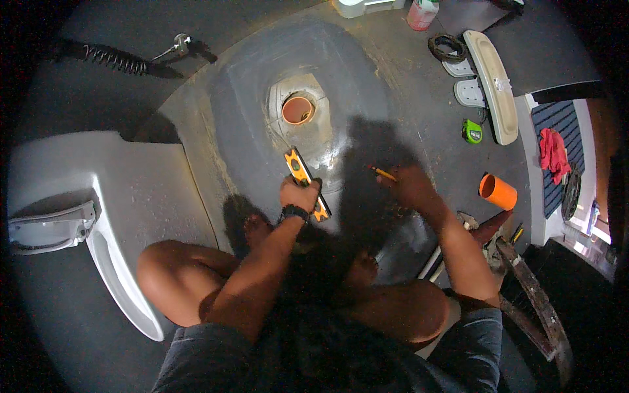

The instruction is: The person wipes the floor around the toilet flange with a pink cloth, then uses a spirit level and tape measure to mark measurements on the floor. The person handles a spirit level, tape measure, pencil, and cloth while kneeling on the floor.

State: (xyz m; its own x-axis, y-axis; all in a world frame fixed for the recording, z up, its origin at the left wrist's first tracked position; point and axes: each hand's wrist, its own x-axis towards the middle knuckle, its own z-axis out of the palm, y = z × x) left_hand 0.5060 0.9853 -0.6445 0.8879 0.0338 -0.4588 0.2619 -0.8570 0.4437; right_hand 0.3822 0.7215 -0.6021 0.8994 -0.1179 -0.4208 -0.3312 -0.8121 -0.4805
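My left hand (301,194) is closed round the middle of a short orange and black spirit level (296,164), which lies slantwise on the grey floor. Beyond the level's far end, a round orange pipe opening (297,110) sits in a rough, pale cutout in the floor. To the right, my right hand (414,190) grips an orange pencil (385,174), its tip pointing left toward the level. A dark shadow covers the floor around that hand and hides where the tip ends.
A green tape measure (472,131), a short orange pipe piece (498,192) and a long cream-coloured lid (490,87) lie on the right. Behind them are a black coil (447,48) and a red and white can (422,13). A grey basin-like fixture (144,190) stands left.
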